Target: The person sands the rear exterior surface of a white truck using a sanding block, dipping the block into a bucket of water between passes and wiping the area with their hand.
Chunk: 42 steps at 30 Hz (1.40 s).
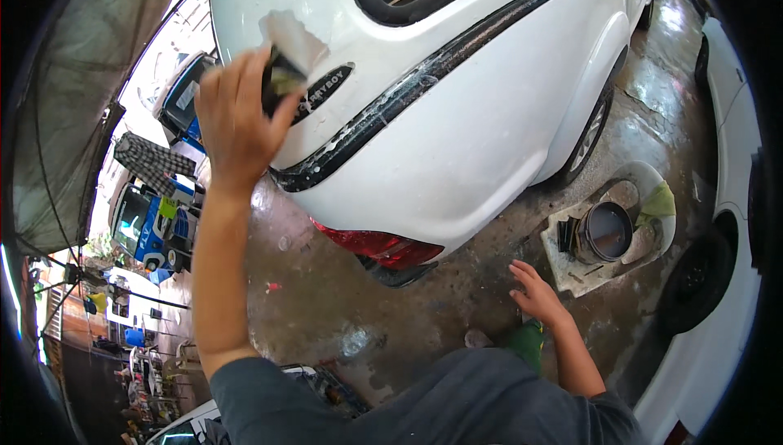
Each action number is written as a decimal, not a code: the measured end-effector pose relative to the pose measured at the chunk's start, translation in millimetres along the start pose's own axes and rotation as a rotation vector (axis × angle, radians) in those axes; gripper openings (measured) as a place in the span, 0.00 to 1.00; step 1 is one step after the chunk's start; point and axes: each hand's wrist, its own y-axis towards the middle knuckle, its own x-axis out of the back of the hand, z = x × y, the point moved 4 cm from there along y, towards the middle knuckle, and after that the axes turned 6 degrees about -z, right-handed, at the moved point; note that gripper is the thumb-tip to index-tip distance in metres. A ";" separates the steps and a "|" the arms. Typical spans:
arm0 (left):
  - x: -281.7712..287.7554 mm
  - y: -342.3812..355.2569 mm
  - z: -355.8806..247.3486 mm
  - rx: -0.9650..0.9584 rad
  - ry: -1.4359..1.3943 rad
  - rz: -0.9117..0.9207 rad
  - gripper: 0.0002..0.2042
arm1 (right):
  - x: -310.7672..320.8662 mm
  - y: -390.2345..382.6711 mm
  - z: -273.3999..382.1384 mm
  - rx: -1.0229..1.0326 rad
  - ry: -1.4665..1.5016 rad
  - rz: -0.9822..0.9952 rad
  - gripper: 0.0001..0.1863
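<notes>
My left hand (241, 115) is raised against the rear of a white car (489, 135), its fingers and thumb closed round a dark sanding pad (281, 78). Part of the pad is blurred, and a yellowish-green area shows on it. Just beyond the pad lies a dull greyish-pink patch (294, 35) in the glossy white paint. A black oval badge (328, 90) is right beside the pad, above a black trim strip (408, 82) smeared with whitish residue. Low on the right, my right hand (536, 294) hangs in the air with its fingers apart and nothing in it.
A pale tray-like stand (577, 280) on the wet floor holds a dark bucket of liquid (608, 231) and a yellow-green cloth (657, 202). Another white car (734, 127) lines the right side. The red tail light (375, 247) juts out below my left hand. Blue vehicles (140, 221) stand at left.
</notes>
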 end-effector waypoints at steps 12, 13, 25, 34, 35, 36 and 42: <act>1.2 8.4 -8.4 -0.018 0.011 0.003 0.28 | 6.8 9.1 15.6 0.050 -0.021 -0.009 0.33; 3.5 9.0 -7.9 -0.016 0.010 0.004 0.28 | 7.2 3.5 6.5 -0.014 -0.063 0.012 0.34; 16.7 11.3 5.0 -0.029 -0.047 0.094 0.29 | 9.7 6.5 -4.5 -0.094 -0.002 0.045 0.33; 16.4 2.8 0.2 0.007 -0.048 0.088 0.29 | -6.1 33.1 42.5 0.148 -0.111 0.043 0.34; 19.3 -1.5 -0.1 0.012 -0.048 0.059 0.29 | -4.6 29.4 30.8 0.150 -0.110 0.040 0.34; 16.2 2.4 0.5 0.009 -0.048 0.056 0.29 | -4.8 27.2 13.6 0.090 -0.133 0.046 0.34; 0.6 36.7 -15.5 -0.073 -0.032 0.038 0.29 | -26.6 42.5 67.5 0.293 -0.133 0.024 0.35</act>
